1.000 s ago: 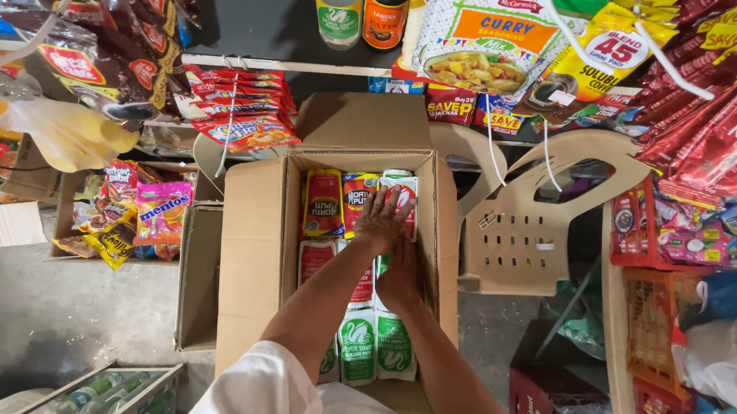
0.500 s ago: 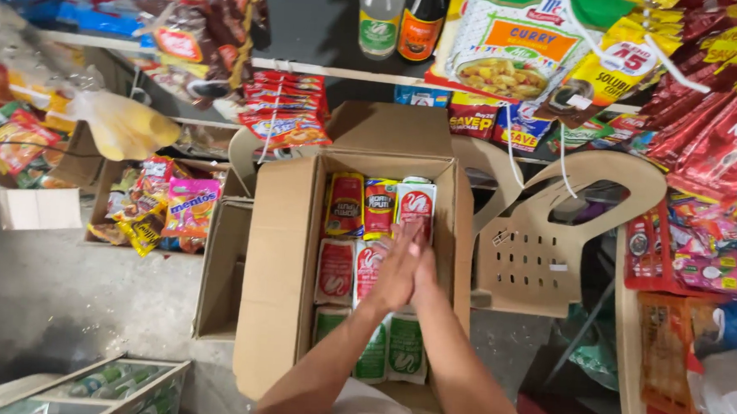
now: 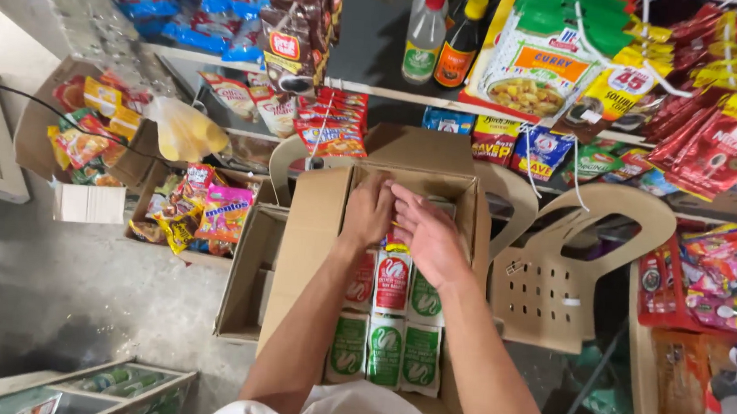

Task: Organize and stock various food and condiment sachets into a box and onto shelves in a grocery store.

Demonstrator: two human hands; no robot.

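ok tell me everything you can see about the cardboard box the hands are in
The cardboard box is plain brown, open at the top with its flaps folded outward. It stands upright on a beige plastic chair. Inside are rows of upright red and green pouches, packed close together. The left hand and right hand both reach into its far end, over the pouches there. A smaller open carton sits against its left side.

A small grocery shop is showing here: strips of sachets (image 3: 716,141) are hanging above and to the right of the fingers (image 3: 402,202), sauce bottles (image 3: 440,34) are standing on a shelf beyond them, and sweets boxes (image 3: 196,211) are sitting to their left.
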